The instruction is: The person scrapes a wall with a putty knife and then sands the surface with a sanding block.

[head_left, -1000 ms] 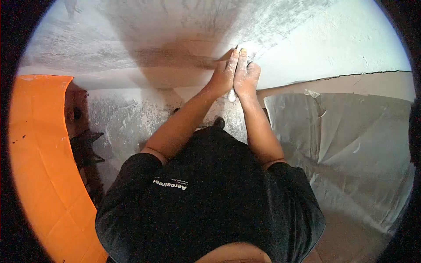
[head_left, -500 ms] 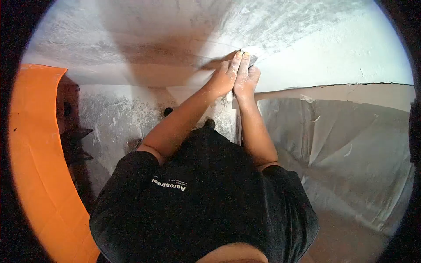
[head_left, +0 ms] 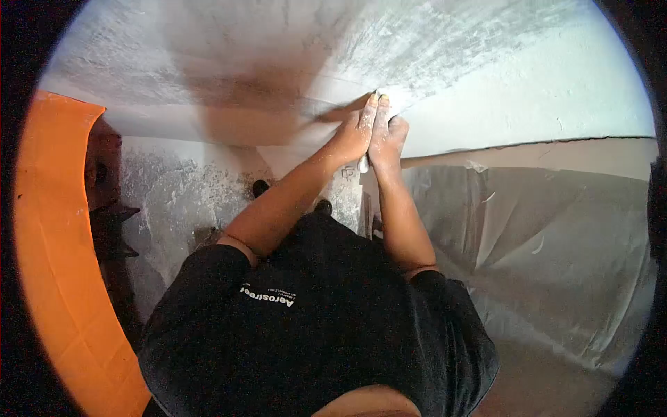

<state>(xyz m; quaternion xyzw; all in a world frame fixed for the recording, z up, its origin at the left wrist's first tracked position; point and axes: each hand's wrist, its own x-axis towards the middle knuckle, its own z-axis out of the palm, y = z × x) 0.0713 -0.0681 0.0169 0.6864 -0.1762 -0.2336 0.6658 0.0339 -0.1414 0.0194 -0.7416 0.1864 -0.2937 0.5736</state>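
My left hand (head_left: 351, 139) and my right hand (head_left: 389, 142) are pressed together on a flat scraper-like tool (head_left: 363, 165), mostly hidden by the palms. Its pale handle end shows below them, and a dark edge pokes out past the fingertips. Both hands have their first fingers stretched up along the tool, against the plastered wall (head_left: 445, 104). White dust coats the fingers and knuckles. The fingertips rest close to a line where a rough grey streaked area meets smoother white plaster.
An orange sheet (head_left: 59, 243) hangs at the left, beside dark shelf-like brackets (head_left: 121, 212). Grey plastic sheeting (head_left: 542, 236) covers the right side below a dark crack-like edge (head_left: 528, 144). Two dark rounded shapes (head_left: 260, 187), like shoe tips, show over the white-speckled floor (head_left: 167, 201).
Both hands, still together on the tool, have shifted slightly down and left in view. The surroundings have shifted a little too, as the head view moved.
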